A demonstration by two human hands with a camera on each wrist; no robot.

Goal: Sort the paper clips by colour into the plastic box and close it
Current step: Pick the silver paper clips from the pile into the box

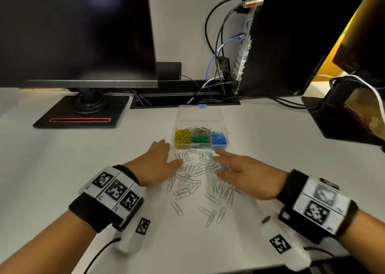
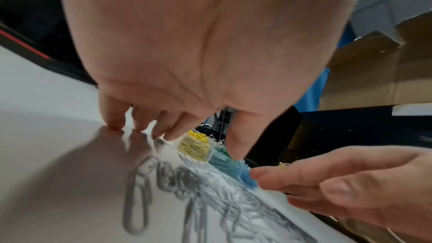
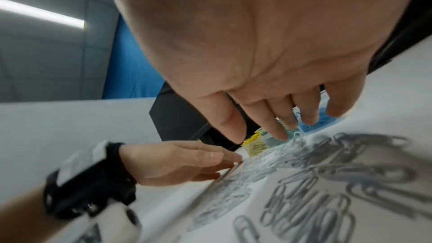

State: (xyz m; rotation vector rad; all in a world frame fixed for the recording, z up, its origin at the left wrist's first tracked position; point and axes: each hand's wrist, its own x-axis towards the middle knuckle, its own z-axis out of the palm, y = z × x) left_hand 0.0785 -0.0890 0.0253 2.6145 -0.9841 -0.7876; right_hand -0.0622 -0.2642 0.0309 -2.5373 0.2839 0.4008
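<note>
My left hand and right hand flank the white clips on the table, fingers spread and holding nothing. The box beyond them lies open.

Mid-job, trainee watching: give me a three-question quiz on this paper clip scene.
1. True or false: the plastic box is closed.
2. Which colour fills the right-hand compartment: A yellow, B blue, C green?
3. Fill in: the loose white paper clips lie between the left hand and the ____ hand.

Key: 1 false, its lid stands open. 2 B, the blue paper clips. 3 right; both hands are open, flat on the table.
</note>
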